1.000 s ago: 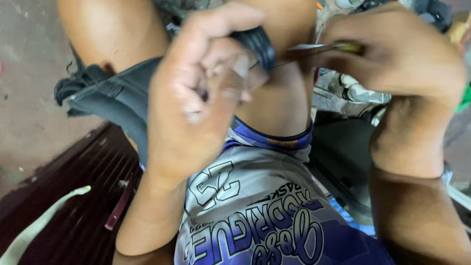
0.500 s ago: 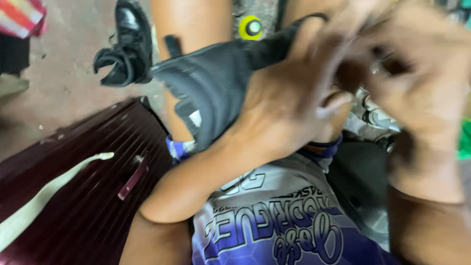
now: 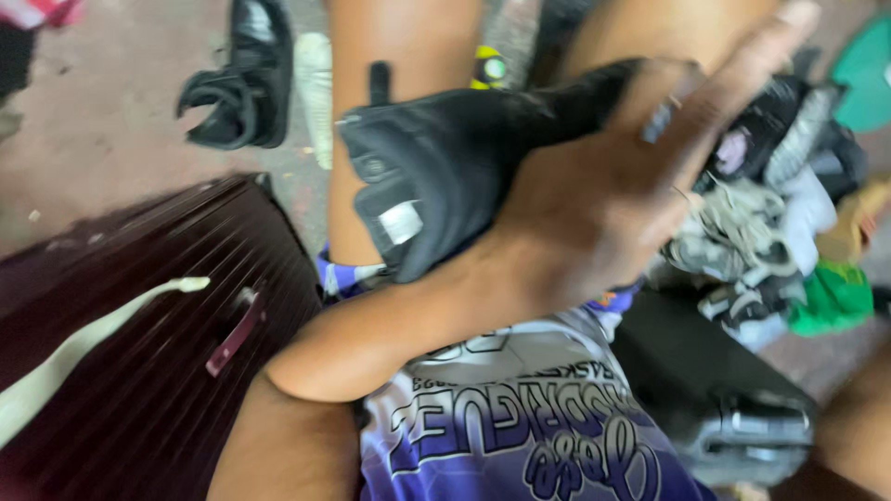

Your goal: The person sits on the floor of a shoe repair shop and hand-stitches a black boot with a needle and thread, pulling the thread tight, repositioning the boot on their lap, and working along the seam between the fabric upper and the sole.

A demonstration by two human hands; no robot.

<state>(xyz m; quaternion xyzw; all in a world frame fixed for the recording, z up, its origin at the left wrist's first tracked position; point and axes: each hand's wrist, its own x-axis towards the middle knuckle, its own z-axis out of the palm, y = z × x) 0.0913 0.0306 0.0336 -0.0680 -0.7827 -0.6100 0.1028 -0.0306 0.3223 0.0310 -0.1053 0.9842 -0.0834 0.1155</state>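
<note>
My left hand [image 3: 594, 204] reaches across my lap from the lower left and lies over one end of a black padded shoe [image 3: 436, 176] with a small grey tab. The shoe rests on my bare thigh [image 3: 399, 37]. The fingers stretch up to the right and the palm is clamped on the shoe. A small shiny bit shows between the fingers, too blurred to identify. My right hand is out of sight; only a strip of forearm [image 3: 858, 417] shows at the lower right edge. I wear purple and white printed shorts [image 3: 520, 436].
A dark maroon ribbed suitcase [image 3: 139, 371] with a cream strap [image 3: 83, 348] stands at the left. Another black shoe [image 3: 246, 79] lies on the concrete floor at the top left. A heap of shoes and green cloth [image 3: 789, 223] sits at the right above a black case [image 3: 733, 408].
The view has swung. My right hand, which met the left over the shoe, has left the frame. My left hand has stretched its fingers out over the shoe.
</note>
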